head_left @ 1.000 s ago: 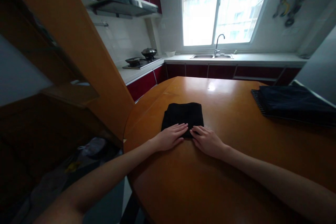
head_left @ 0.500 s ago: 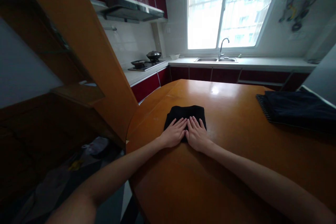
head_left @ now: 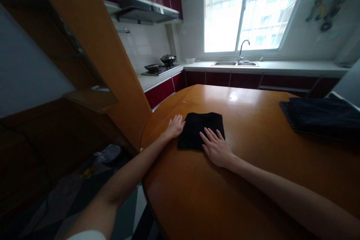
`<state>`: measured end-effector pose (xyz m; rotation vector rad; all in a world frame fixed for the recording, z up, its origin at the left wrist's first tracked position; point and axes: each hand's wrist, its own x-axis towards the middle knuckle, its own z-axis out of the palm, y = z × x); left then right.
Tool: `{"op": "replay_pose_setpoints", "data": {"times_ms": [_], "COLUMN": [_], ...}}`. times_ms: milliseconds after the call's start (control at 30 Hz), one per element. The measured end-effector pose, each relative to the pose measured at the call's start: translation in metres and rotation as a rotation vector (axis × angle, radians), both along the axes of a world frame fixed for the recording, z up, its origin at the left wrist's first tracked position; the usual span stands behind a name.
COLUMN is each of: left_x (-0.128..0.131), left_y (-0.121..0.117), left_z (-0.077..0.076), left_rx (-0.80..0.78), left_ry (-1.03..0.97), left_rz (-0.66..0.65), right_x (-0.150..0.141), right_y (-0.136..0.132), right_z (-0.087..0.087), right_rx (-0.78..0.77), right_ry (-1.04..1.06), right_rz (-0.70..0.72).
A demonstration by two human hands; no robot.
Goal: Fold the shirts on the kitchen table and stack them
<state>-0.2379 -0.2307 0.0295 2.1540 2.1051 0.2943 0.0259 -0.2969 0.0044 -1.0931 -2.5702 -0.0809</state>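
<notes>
A piece of black cloth (head_left: 197,131), folded into a small flat rectangle, lies on the wooden table (head_left: 253,180). At its left edge is my left hand (head_left: 174,126), fingers stretched out and pointing away from me. My right hand (head_left: 216,148) rests with spread fingers on the cloth's lower right part, covering that corner. Neither hand grips anything. What kind of garment the cloth is, I cannot tell.
Folded dark fabric (head_left: 323,118) is stacked at the table's right side. A wooden cabinet post (head_left: 120,67) rises close by on the left. Beyond the table are a gas stove (head_left: 161,69), a sink (head_left: 225,63) and a white counter (head_left: 292,66).
My hands have parted from the middle of the cloth: the left moved to its left edge, the right slightly rightward. More of the cloth now shows, lying flatter. The view shifted slightly.
</notes>
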Motion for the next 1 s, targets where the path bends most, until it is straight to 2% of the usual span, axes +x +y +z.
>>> {"op": "replay_pose_setpoints", "data": {"times_ms": [67, 133, 233, 400, 500, 600, 667, 733, 833, 900, 1000], "left_x": [0.017, 0.041, 0.068, 0.069, 0.065, 0.068, 0.069, 0.068, 0.063, 0.058, 0.046], "left_y": [0.002, -0.001, -0.006, -0.01, -0.018, -0.036, -0.048, -0.057, -0.063, -0.067, -0.077], "left_z": [0.003, 0.003, -0.005, -0.015, -0.008, -0.001, -0.001, -0.005, -0.012, -0.012, -0.008], "left_rx": [0.118, 0.196, 0.162, 0.146, 0.155, 0.165, 0.128, 0.075, 0.044, 0.039, 0.015], "left_ry": [-0.022, -0.06, -0.049, 0.061, 0.062, 0.043, 0.055, 0.091, 0.14, 0.155, 0.163], "left_rz": [-0.058, -0.237, -0.451, -0.499, -0.505, -0.601, -0.698, -0.748, -0.731, -0.724, -0.741], "right_x": [0.001, 0.002, 0.002, 0.003, -0.001, -0.007, -0.007, -0.004, 0.005, 0.012, 0.017], "right_y": [-0.002, -0.006, -0.019, -0.055, -0.077, -0.082, -0.072, -0.051, -0.015, 0.002, 0.008], "right_z": [0.001, 0.001, 0.001, 0.007, 0.018, 0.032, 0.039, 0.039, 0.025, 0.012, -0.002], "right_rx": [0.001, -0.003, -0.034, -0.158, -0.26, -0.283, -0.218, -0.121, -0.051, -0.074, -0.125], "right_ry": [-0.005, -0.017, -0.021, -0.007, 0.036, 0.22, 0.384, 0.458, 0.318, 0.184, 0.1], "right_rz": [0.032, 0.104, 0.195, 0.296, 0.408, 0.527, 0.471, 0.298, 0.074, 0.013, -0.015]}}
